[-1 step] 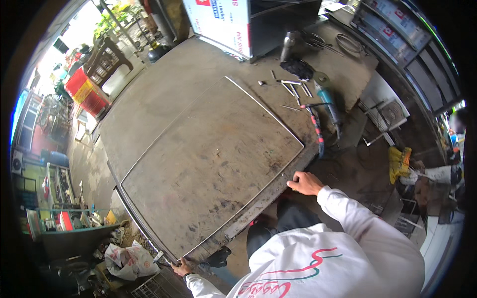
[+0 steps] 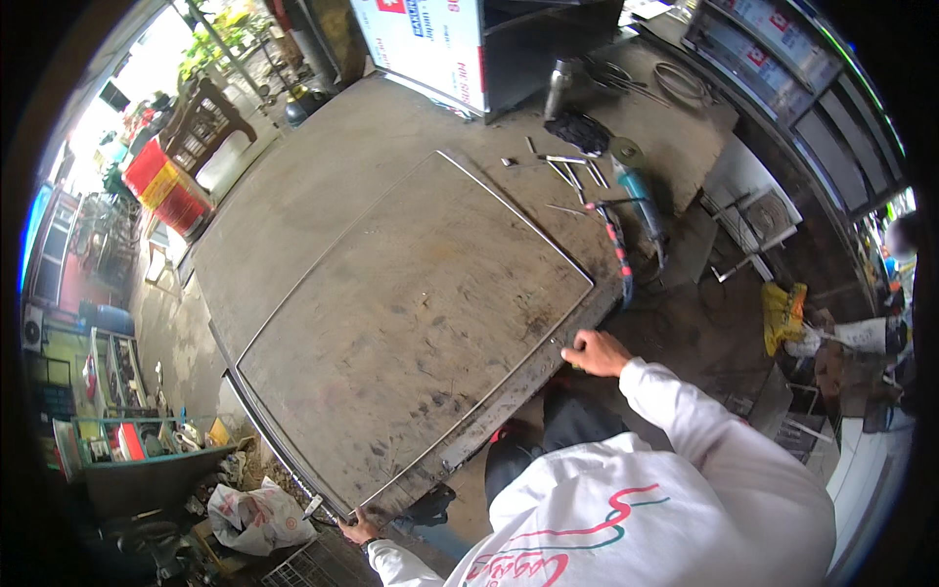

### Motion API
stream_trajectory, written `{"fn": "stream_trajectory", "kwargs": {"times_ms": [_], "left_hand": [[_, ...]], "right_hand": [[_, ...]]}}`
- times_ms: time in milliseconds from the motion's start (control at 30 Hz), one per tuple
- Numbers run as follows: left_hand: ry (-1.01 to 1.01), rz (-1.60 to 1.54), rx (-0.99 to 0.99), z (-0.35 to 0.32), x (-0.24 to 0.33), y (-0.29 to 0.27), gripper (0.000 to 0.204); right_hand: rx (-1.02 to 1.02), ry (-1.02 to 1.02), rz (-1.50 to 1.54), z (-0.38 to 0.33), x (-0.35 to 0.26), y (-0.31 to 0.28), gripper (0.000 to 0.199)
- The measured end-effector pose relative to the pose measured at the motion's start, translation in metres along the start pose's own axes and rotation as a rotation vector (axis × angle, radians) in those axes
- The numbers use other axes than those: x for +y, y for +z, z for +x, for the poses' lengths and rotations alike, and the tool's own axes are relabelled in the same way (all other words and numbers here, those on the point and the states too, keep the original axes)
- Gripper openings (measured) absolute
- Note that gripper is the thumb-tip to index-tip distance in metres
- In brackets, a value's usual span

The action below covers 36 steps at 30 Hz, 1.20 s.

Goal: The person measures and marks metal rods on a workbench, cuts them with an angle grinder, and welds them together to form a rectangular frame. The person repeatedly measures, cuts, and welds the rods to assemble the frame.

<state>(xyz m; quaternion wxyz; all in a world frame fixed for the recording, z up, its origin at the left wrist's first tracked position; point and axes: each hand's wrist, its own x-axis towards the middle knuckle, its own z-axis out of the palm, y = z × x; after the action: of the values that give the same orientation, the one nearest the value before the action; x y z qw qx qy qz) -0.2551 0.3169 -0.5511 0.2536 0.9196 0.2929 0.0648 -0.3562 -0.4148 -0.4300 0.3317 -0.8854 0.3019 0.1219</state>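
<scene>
A large thin rectangular frame of bare metal rod (image 2: pixel 515 215) lies flat on a stained metal worktable (image 2: pixel 323 176). At the frame's near-left corner, my left hand (image 2: pixel 360 528) is closed, with the thumb on top and the other fingers partly hidden below the edge. My right hand (image 2: pixel 599 353) is by the table's near edge, just outside the near-right corner of the frame. Its fingers are curled together, and whatever may be between them is hidden. An angle grinder (image 2: pixel 641 201) with a teal body lies beyond, beside a torch-like handle (image 2: pixel 616 240) in red and black.
Short metal pieces (image 2: pixel 572 176), a black cloth (image 2: pixel 579 134) and a metal bottle (image 2: pixel 559 88) occupy the far right of the table. A film-covered metal box (image 2: pixel 421 49) stands at the back. A red container (image 2: pixel 168 191) is left; a white sack (image 2: pixel 259 517) lies below the near-left corner.
The whole view has shifted slightly, so the table and tools sit a little further left. My right hand has moved slightly upward in the picture; my left hand stays at the corner.
</scene>
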Motion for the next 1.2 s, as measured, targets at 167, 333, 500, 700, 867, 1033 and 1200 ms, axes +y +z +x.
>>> {"fn": "stream_trajectory", "kwargs": {"times_ms": [167,333,500,700,867,1033,1200], "left_hand": [[0.051,-0.035,0.063,-0.036,0.012,-0.026,0.085],[-0.036,-0.271,-0.153,-0.110,0.039,-0.015,0.074],[-0.029,-0.355,-0.353,-0.216,0.102,0.014,0.064],[0.163,-0.156,-0.359,-0.288,0.207,0.054,0.027],[0.425,-0.018,-0.116,-0.267,0.261,0.099,0.036],[0.538,0.167,-0.091,-0.228,0.241,0.097,0.030],[0.624,0.177,-0.178,-0.216,0.233,0.088,0.022]], "right_hand": [[0.183,0.039,0.029,0.111,0.039,-0.011,0.067],[0.340,0.094,-0.037,0.241,0.042,-0.079,0.071],[0.446,-0.354,-0.153,0.293,0.050,-0.106,0.058],[0.793,-0.334,-0.046,0.247,0.083,-0.096,0.040],[0.624,0.024,0.051,0.217,0.195,-0.077,0.065],[0.298,0.083,0.207,0.221,0.200,-0.102,0.067],[0.308,0.096,0.931,0.161,0.163,-0.103,0.031]]}}
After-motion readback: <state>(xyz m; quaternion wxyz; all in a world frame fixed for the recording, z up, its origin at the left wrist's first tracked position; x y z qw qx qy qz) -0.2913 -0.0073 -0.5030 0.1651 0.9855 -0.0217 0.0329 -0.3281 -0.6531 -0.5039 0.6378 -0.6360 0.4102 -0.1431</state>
